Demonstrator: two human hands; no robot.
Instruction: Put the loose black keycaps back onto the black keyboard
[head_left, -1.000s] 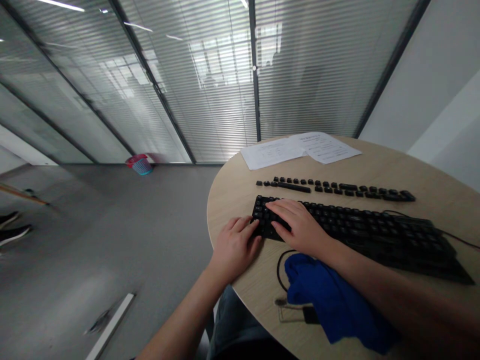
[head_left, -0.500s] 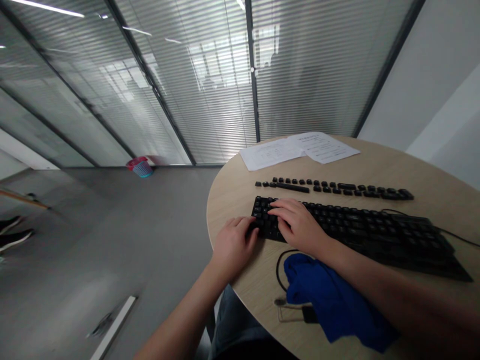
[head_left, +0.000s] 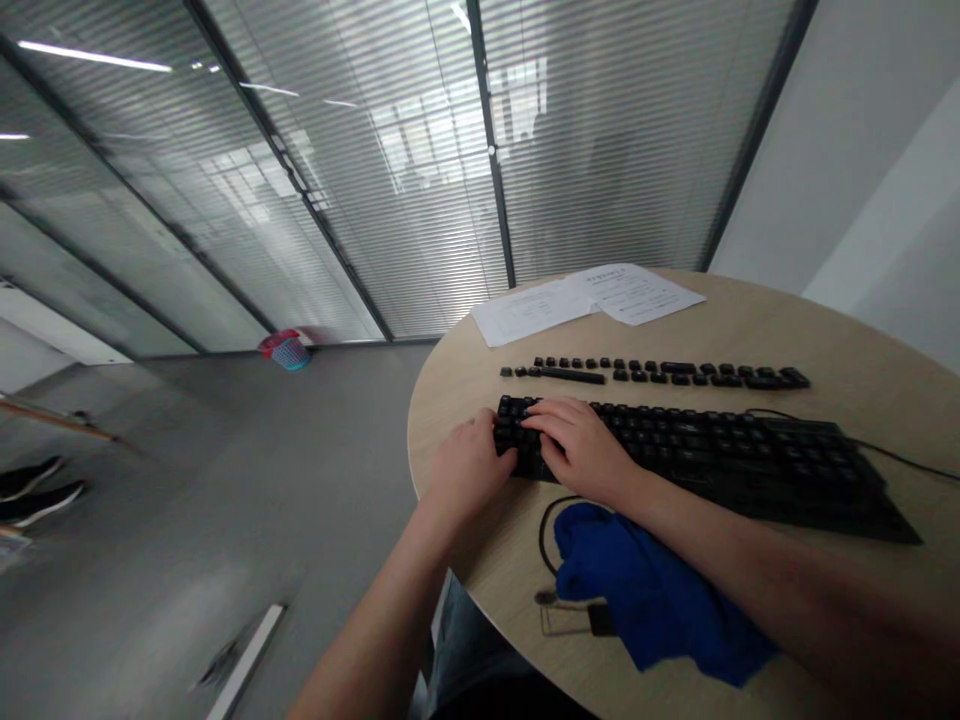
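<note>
A black keyboard (head_left: 697, 455) lies across the round table, some of its surface showing without keycaps. My left hand (head_left: 471, 458) is closed around the keyboard's left end, thumb at the near corner and fingers at the side. Over the left-hand keys rests my right hand (head_left: 581, 445), its fingers stretched out and the thumb apart. Whether a small keycap is under those fingertips is hidden. Behind the keyboard, loose black keycaps (head_left: 679, 368) lie in two rows, with the long space bar (head_left: 571, 375) towards the left.
A crumpled blue cloth (head_left: 652, 600) lies beneath my right forearm, beside a wire-loop tool with a black handle (head_left: 600, 619) and a dark cable (head_left: 543, 535). Printed papers (head_left: 592, 300) are at the table's far edge. A bin (head_left: 289, 350) stands on the floor.
The view has shifted slightly, so the table appears a little further left. Both hands stay at the keyboard's left end, with the right fingers slightly shifted over the keys.
</note>
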